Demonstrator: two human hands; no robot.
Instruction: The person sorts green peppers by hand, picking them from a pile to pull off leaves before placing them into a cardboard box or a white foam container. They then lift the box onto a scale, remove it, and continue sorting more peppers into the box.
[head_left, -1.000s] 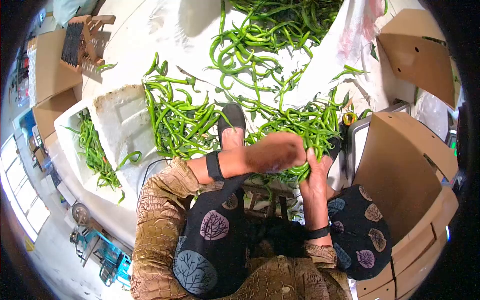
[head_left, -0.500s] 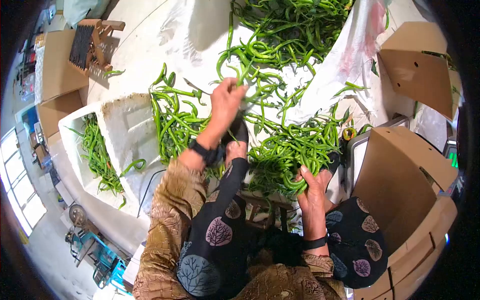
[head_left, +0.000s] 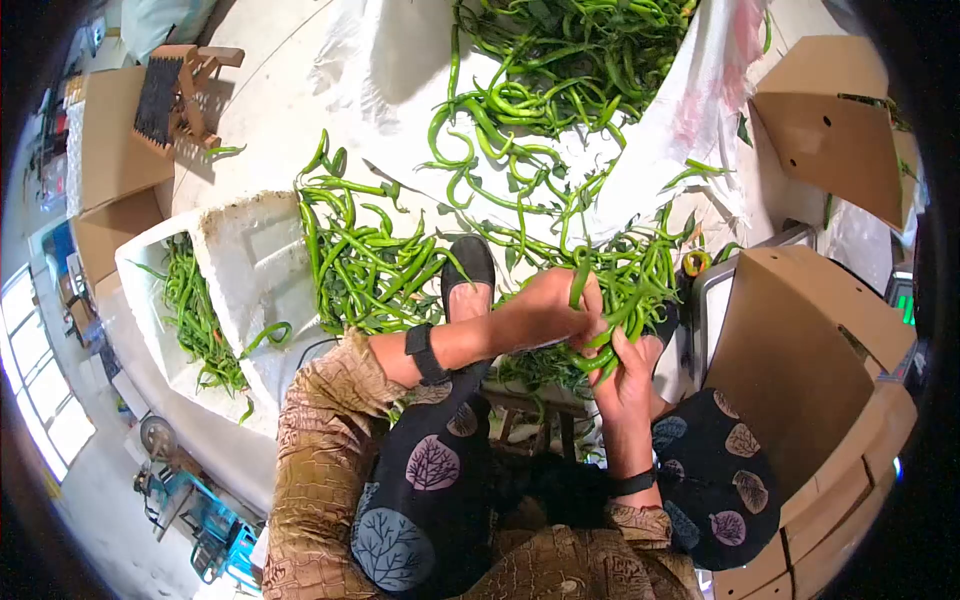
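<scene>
My right hand is wrapped round a small bunch of long green chili peppers above the pile between my feet. Reaching across from the left, my left hand is closed on a green chili pepper, right against the bunch. Its fingertips are partly hidden behind the back of the hand. Beneath both hands lies a pile of green chili peppers, some with leaves. Another heap of peppers spreads to the left of my shoe.
A white foam box on its side holds more peppers at left. At the top, a white sack lies open with a large pepper heap. Cardboard boxes stand at right. A small wooden stool is at upper left.
My left hand has come down and right from near the sack to meet my right hand, bringing a pepper to the bunch. My right hand has stayed almost in place.
</scene>
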